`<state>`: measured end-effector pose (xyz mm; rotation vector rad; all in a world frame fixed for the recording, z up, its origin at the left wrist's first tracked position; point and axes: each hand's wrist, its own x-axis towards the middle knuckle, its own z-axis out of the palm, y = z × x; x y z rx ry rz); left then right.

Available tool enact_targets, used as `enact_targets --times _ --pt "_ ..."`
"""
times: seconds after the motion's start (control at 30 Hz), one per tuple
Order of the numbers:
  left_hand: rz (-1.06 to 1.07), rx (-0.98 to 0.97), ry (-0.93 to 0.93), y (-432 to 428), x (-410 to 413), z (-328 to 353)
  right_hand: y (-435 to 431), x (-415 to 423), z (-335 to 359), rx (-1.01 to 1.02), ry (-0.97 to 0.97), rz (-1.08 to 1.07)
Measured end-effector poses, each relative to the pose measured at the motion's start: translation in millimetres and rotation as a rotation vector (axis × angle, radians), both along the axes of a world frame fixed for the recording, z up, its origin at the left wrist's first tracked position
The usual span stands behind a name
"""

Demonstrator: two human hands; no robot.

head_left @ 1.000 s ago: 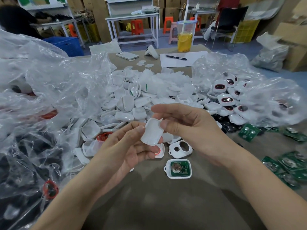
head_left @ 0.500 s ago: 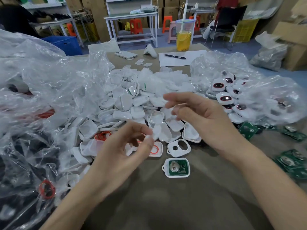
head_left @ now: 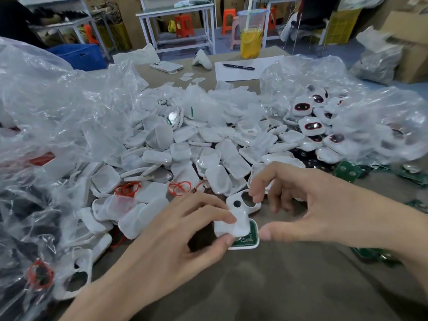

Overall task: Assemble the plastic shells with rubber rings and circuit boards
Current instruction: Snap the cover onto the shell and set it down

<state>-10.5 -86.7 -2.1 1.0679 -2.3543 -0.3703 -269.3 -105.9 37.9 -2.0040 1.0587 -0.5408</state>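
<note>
Now left hand (pinching) has lowered white cover onto board-filled shell.

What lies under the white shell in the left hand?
Under the white shell, pinched by the left hand, a green circuit board sits in a lower shell. Only its near, right part shows; the rest is covered.

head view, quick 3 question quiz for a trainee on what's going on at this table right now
1. True or false: the left hand pinches a white shell.
2. What colour is the circuit board just under that shell? A red, B green, C blue.
3. Fill in: the pen at the far end of the table lies on a sheet of ____.

Key: 1 true. 2 B. 3 paper.
</note>
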Motion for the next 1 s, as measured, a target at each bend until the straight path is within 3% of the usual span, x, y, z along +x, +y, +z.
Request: enact_targets --times 0.2,1.0 --pt "-0.018 -0.014 -0.027 -2 -1 -1 6 8 -4 -0.133 0.256 0.051" --pt "-0.080 -0.009 -0.114 1 -6 1 4 13 -17 -0.204 0.336 0.116"
